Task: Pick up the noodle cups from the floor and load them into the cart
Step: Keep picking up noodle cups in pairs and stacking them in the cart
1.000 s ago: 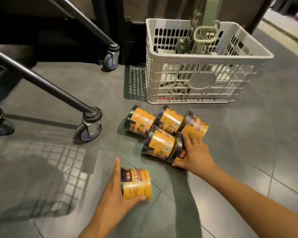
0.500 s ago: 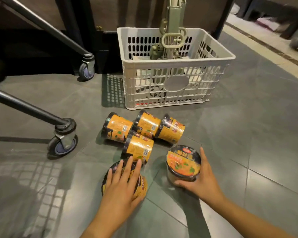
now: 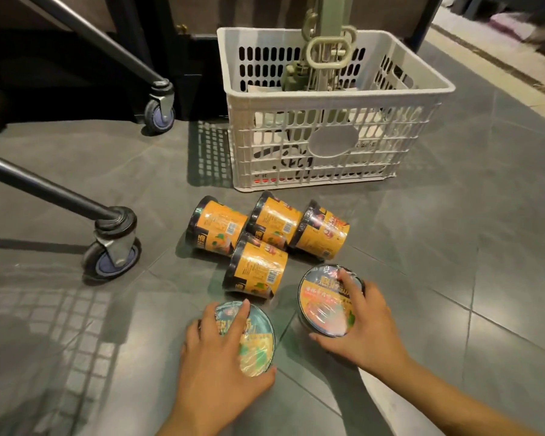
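Several orange noodle cups lie on their sides on the grey tile floor: one at the left [image 3: 216, 226], one in the middle [image 3: 272, 220], one at the right [image 3: 323, 229] and one in front of them [image 3: 255, 269]. Two more stand upright, lids up. My left hand [image 3: 217, 350] rests over the top of the nearer upright cup [image 3: 258, 344], fingers spread across its lid. My right hand [image 3: 364, 322] grips the other upright cup [image 3: 321, 305] from the right, fingers on the lid and thumb at the front rim. The cart shows only as black legs and a castor wheel [image 3: 114, 250] at the left.
A white slotted plastic crate [image 3: 337, 99] stands just behind the cups, with a green metal frame [image 3: 326, 50] and papers inside. A second castor [image 3: 159, 111] is at the back left. A grid shadow falls on the floor at the lower left.
Both hands turned their cups from lying sideways to standing lid-up. The right hand drew its cup away from the pile, and both hands now sit over the lids.
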